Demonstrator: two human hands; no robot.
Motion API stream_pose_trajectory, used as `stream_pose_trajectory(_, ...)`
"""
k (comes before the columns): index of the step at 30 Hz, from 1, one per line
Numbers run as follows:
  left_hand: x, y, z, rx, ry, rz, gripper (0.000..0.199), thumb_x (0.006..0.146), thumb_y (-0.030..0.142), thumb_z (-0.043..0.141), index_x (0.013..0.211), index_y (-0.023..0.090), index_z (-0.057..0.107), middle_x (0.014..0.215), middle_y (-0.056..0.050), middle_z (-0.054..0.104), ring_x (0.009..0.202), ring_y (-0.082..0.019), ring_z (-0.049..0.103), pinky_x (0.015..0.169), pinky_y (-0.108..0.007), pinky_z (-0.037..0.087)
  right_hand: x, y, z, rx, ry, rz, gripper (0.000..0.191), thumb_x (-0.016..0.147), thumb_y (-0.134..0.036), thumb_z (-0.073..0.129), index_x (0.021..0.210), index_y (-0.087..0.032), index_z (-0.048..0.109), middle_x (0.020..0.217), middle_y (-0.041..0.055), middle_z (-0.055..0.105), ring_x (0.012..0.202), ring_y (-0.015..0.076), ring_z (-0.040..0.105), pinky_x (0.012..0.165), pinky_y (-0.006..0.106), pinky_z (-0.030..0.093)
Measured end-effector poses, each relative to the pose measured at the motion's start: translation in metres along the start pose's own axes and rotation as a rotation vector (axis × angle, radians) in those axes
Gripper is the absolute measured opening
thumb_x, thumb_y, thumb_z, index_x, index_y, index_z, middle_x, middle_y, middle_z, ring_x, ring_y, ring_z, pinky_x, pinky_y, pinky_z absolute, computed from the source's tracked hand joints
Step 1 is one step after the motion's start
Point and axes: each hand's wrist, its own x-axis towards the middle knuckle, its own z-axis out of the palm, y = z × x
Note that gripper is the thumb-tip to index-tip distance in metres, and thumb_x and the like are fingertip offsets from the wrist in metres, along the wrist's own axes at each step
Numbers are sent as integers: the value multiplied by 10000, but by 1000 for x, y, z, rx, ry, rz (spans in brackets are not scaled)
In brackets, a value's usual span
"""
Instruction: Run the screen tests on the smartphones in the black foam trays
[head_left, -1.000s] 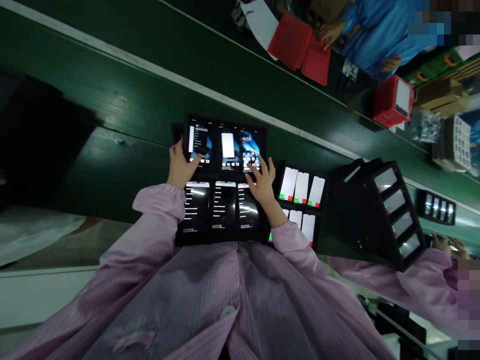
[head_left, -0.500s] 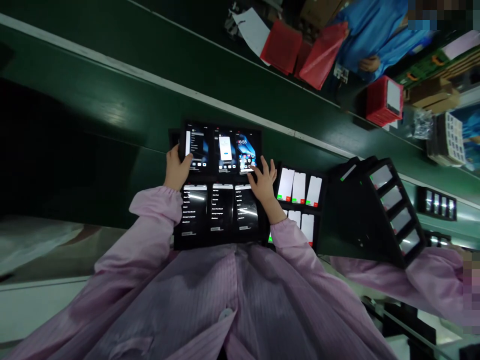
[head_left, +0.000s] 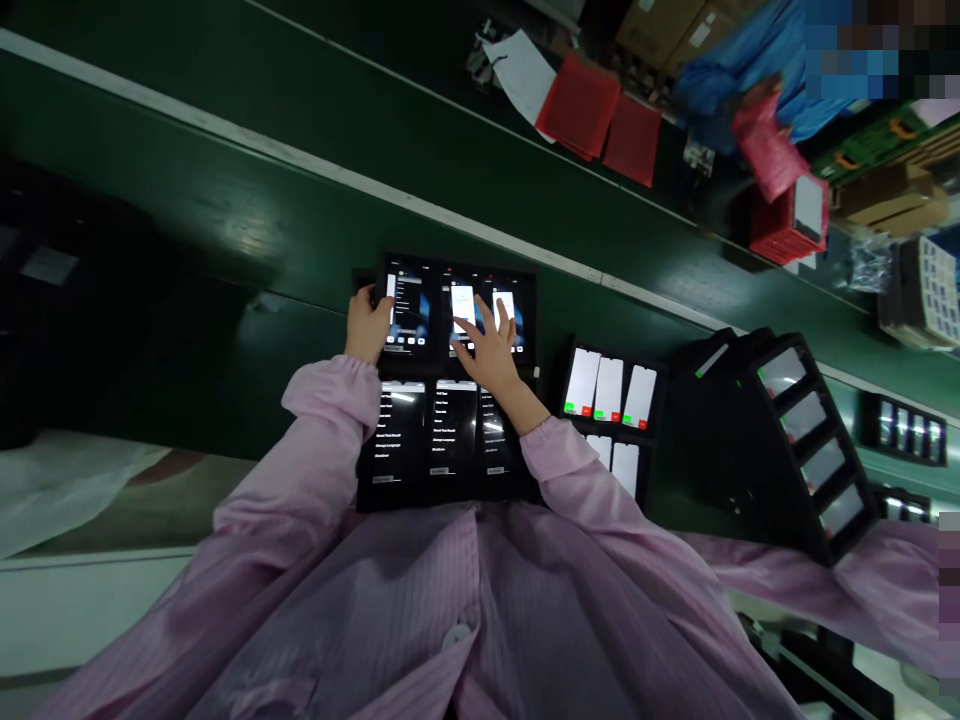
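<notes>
A black tray [head_left: 450, 498] in front of me holds two rows of phones. My left hand [head_left: 367, 328] is closed around its upper left edge, thumb beside the upper left phone [head_left: 409, 300]. Above the upper row, my right hand [head_left: 491, 352] is spread open and holds nothing. Its fingers lie over the upper middle phone [head_left: 460, 297] and upper right phone [head_left: 523, 300], both showing white windows; I cannot tell which fingertips touch glass. The lower phones [head_left: 454, 425] show black screens with white text lists. Another dark tray edge [head_left: 363, 275] peeks out behind the left hand.
To the right, a second tray [head_left: 611, 428] holds phones with white screens. Beyond it, stacked black trays [head_left: 840, 535] lean at an angle, a pink sleeve [head_left: 892, 565] near them. Across the green bench [head_left: 300, 230] are red bags [head_left: 577, 105] and a person in blue.
My right hand has moved left across the upper phones. The upper right phone went from icons to a white window. Across the bench, a red bag moved right.
</notes>
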Motion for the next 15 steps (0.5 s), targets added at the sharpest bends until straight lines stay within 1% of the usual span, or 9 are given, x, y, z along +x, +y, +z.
stream_pose_trajectory(3,-5,8,0,42,8,-18,450,847,338,700,1265,173,670,1314,-196,691,1435,-394,570,1292,-557,400,2,0,2,5,-12,-8,441,1099,-521,516,1471,-338,666,1812,43,332,1709,406,145,1316,782,188)
stream_pose_trajectory(7,-8,13,0,72,-18,-9,574,783,355,792,1304,174,634,1353,-214,645,1469,-424,535,1296,-591,391,-1,2,1,-5,-22,8,444,1103,-522,502,1469,-335,671,1812,48,333,1709,411,144,1313,789,184)
stream_pose_trajectory(11,-11,16,-2,89,-19,-14,605,793,378,786,1339,178,621,1375,-215,629,1482,-415,524,1313,-585,367,2,-4,-2,-26,-41,27,448,1102,-509,511,1489,-339,660,1819,49,315,1710,415,138,1316,788,174)
stream_pose_trajectory(15,-12,21,-3,93,-20,-31,536,854,403,721,1331,174,636,1381,-218,636,1491,-401,519,1318,-562,361,9,-15,-3,-54,-81,41,436,1089,-492,555,1485,-348,667,1819,42,317,1713,413,131,1324,776,162)
